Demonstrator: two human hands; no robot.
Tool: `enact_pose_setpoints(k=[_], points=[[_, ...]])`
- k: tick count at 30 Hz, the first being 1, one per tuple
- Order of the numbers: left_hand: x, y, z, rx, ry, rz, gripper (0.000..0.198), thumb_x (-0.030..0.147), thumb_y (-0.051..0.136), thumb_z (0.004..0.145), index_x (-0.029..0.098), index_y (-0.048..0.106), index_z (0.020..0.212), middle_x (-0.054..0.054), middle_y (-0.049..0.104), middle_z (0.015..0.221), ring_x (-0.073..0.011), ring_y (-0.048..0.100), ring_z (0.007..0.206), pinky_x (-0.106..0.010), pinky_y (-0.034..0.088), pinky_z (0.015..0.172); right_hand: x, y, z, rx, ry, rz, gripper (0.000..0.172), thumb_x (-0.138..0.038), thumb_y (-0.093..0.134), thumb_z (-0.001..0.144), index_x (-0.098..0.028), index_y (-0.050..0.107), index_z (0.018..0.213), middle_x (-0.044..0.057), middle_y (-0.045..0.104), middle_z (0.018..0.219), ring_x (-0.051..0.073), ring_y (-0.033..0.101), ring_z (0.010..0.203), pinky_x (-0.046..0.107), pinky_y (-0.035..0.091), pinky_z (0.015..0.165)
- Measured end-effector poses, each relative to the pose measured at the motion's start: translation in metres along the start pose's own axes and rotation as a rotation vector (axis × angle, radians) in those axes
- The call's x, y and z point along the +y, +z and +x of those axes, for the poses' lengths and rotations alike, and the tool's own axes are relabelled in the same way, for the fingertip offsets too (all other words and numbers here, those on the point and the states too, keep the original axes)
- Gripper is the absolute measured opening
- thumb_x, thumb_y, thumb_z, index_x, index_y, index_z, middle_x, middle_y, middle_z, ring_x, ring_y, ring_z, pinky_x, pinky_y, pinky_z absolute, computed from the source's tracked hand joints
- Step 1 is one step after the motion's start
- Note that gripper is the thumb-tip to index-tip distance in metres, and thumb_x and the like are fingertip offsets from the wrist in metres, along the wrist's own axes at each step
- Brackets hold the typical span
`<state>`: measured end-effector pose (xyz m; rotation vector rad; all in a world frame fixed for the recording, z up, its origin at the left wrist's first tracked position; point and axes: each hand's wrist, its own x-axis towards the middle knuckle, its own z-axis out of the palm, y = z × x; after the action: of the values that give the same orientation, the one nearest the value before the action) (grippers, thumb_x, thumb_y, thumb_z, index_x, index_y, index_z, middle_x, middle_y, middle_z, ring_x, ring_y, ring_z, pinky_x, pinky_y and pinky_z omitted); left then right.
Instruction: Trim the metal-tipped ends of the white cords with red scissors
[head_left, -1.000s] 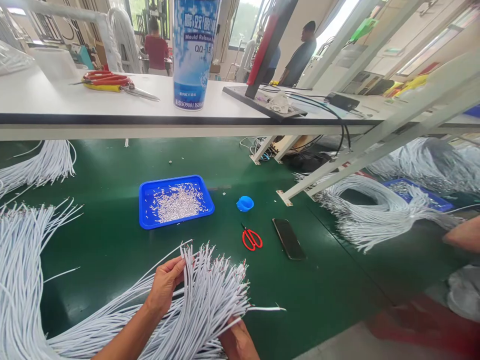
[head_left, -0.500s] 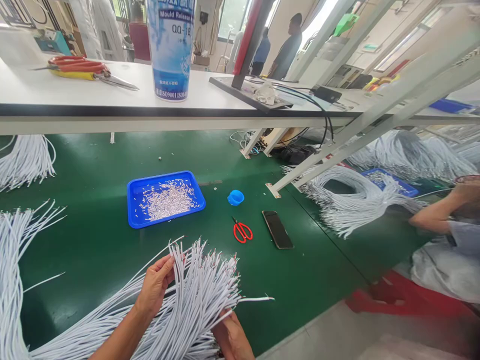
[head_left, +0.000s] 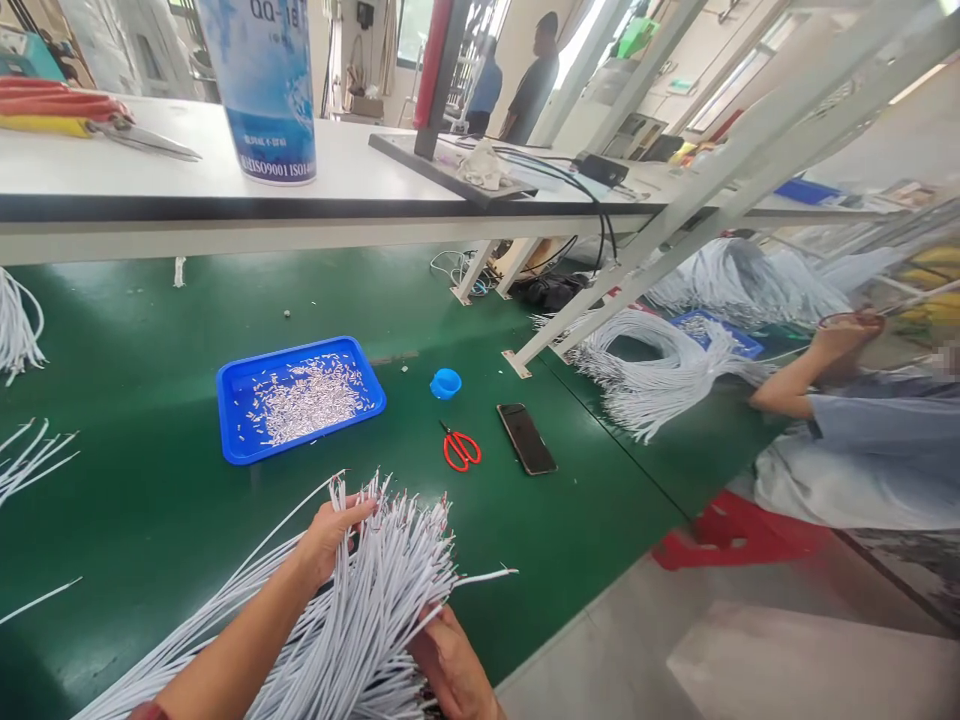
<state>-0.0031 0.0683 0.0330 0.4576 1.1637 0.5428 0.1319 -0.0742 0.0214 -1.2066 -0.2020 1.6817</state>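
A thick bundle of white cables [head_left: 375, 600] lies over the green table at the bottom, its stripped ends pointing up and away. My left hand [head_left: 334, 530] is closed around some of the cables near their ends, thumb laid across them. Low on the bundle's right side, my right hand [head_left: 450, 655] grips the cables from beneath, its fingertips partly hidden by them. One cable [head_left: 487, 576] sticks out to the right above that hand. Beyond the bundle sits a blue tray [head_left: 229, 425] holding many small metal pieces [head_left: 315, 400].
Red-handled scissors [head_left: 461, 452], a blue cup [head_left: 445, 383] and a phone [head_left: 526, 438] lie beyond my hands. A white shelf [head_left: 172, 190] with slanted metal supports crosses above the table. At right, a co-worker's arm [head_left: 810, 370] is near more cable bundles [head_left: 637, 370].
The view has swung to the right, so the table things appear further left. My left thumb has moved across the cables to the right. My right hand stays at the bundle's lower side.
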Motion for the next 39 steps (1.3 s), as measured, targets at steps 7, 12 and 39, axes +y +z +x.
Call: enact_pose_setpoints(k=[7, 12, 39], points=[[-0.001, -0.001, -0.002, 0.089, 0.074, -0.024, 0.043, 0.042, 0.078, 0.055, 0.013, 0.068, 0.085, -0.004, 0.066, 0.071, -0.0130, 0.056, 0.056, -0.022, 0.035, 0.050, -0.076, -0.060, 0.008, 0.356, 0.104, -1.529, 0.020, -0.031, 0.061, 0.068, -0.019, 0.063, 0.052, 0.005, 0.063, 0.053, 0.018, 0.059, 0.049, 0.025, 0.040, 0.048], [-0.002, 0.002, -0.006, 0.132, 0.185, -0.026, 0.043, 0.047, 0.075, 0.056, 0.012, 0.069, 0.080, -0.003, 0.064, 0.067, -0.0121, 0.054, 0.053, -0.022, 0.034, 0.049, -0.128, -0.072, 0.061, 0.595, -0.422, -1.693, 0.026, -0.031, 0.043, 0.084, -0.019, 0.065, 0.090, 0.009, 0.069, 0.082, 0.022, 0.063, 0.075, 0.030, 0.044, 0.065], [-0.006, 0.002, -0.010, 0.149, 0.248, -0.085, 0.033, 0.034, 0.076, 0.057, 0.013, 0.069, 0.082, 0.003, 0.052, 0.057, -0.0058, 0.039, 0.048, -0.018, 0.023, 0.044, -0.128, -0.058, 0.129, 0.379, -0.394, -1.747, 0.019, -0.008, 0.051, 0.072, -0.014, 0.062, 0.086, 0.009, 0.066, 0.086, 0.020, 0.059, 0.078, 0.026, 0.043, 0.068]])
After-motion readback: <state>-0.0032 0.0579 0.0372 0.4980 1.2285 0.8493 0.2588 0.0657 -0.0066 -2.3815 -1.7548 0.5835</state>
